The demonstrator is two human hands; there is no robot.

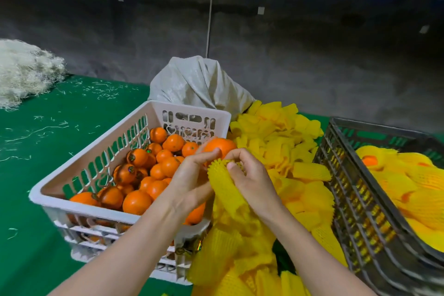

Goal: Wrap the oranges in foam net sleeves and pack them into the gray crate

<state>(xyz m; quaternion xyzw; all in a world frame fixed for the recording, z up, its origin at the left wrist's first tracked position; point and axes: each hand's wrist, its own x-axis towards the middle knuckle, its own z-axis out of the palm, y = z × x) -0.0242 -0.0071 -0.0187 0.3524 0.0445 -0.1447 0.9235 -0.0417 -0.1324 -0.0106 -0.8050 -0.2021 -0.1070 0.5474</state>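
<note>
Both forearms reached in from the bottom edge and met above the green worktop (pixel 48 175). Far left, a heap of pale shredded fibre (pixel 24 72) lay on it, with loose strands scattered nearby. Next came a white slatted crate (pixel 72 204), part filled with bare oranges (pixel 149 175), and behind it a tied pale sack (pixel 197 81). Over the crate's right corner the left hand (pixel 189 180) curled its fingers round one orange (pixel 222 145). Its thumb lay by the mouth of a yellow foam net sleeve (pixel 223 182). The right hand (pixel 252 180) pinched the sleeve's open end just beside the fruit, which was not yet inside. Beneath and beyond lay a loose pile of yellow sleeves (pixel 276 142). At the far right stood the gray crate (pixel 360 199), holding wrapped oranges (pixel 408 190).
</note>
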